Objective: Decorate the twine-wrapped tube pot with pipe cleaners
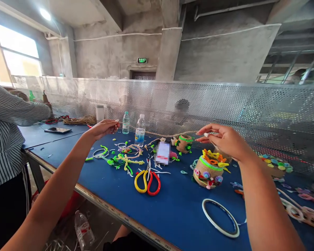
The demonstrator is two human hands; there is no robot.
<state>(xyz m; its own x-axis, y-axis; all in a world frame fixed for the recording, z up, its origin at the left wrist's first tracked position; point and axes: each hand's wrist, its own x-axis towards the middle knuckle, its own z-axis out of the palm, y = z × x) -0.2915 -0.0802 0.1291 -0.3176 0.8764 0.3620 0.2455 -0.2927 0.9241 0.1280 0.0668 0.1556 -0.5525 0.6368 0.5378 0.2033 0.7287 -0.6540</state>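
My left hand (pixel 104 128) is raised over the left part of the blue table, thumb and fingertips pinched together. A tiny pale spot shows at its tips, too small to name. My right hand (pixel 223 137) is up on the right, fingers bent together around a small white bit (pixel 206 135) whose kind I cannot make out. Just below it stands a twine-wrapped pot (pixel 208 172) with a green band, yellow and orange fuzzy shapes on top and coloured rosettes around its side. Scissors (pixel 147 179) with one yellow and one red handle lie between my hands.
Pipe-cleaner pieces (pixel 122 161) are scattered mid-table near a phone (pixel 162 153). Two bottles, one a water bottle (pixel 139 132), stand behind. A smaller twine pot (pixel 184 143) is near the perforated metal screen (pixel 157 101). A white tape roll (pixel 206 211) lies in front. A person in a striped shirt (pixel 5 129) stands left.
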